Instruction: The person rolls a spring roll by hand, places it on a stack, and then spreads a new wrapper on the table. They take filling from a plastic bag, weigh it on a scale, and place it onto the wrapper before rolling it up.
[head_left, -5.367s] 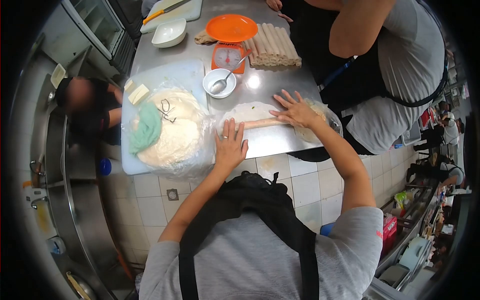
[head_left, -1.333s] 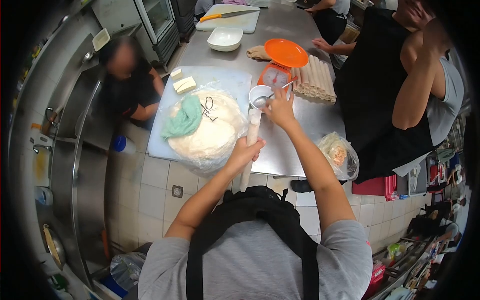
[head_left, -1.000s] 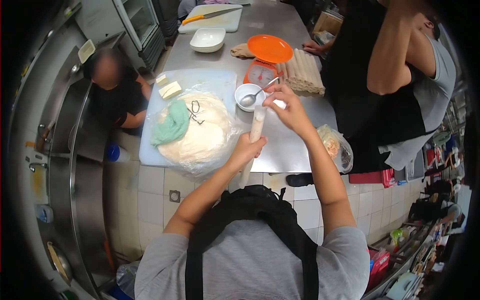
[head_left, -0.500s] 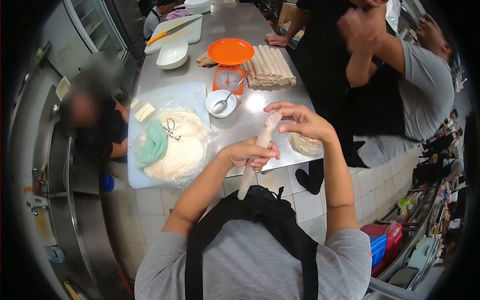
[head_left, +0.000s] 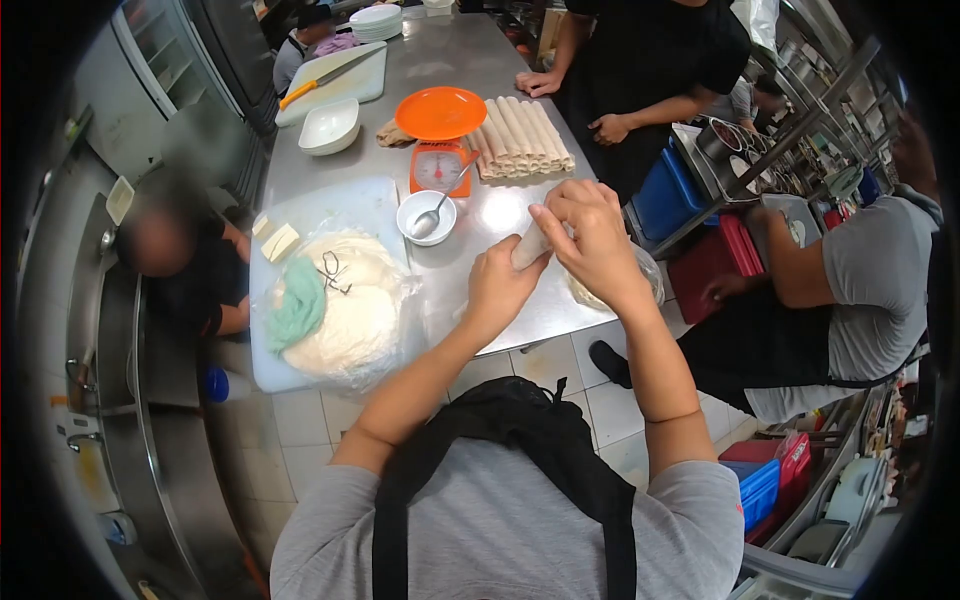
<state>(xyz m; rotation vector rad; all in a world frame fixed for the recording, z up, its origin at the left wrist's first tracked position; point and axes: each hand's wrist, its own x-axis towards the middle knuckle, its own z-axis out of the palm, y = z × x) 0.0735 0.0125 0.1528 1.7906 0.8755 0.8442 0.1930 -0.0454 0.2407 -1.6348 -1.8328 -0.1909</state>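
Over the table's near edge, my left hand [head_left: 500, 284] and my right hand [head_left: 590, 240] are both closed round a pale rolled wrapper [head_left: 530, 247], the left at its lower end, the right at its upper end. A clear plastic bag [head_left: 650, 275] lies behind my right wrist. To the left of my hands stands a white bowl [head_left: 427, 218] with a spoon in it. Beyond it are an orange scale [head_left: 440, 166] with an orange plate [head_left: 440, 113], and a stack of similar pale rolls [head_left: 522, 140].
A white board [head_left: 270, 350] on the left bears a big bag of pale dough [head_left: 352, 295], a green cloth [head_left: 298, 300] and white blocks [head_left: 281, 243]. A knife [head_left: 325, 80] lies on a farther board. Co-workers stand left, right and across the table.
The roll has gone from hanging low towards my apron to being held up between both hands. My right hand has closed on it. The grey-shirted co-worker has moved away to the right.
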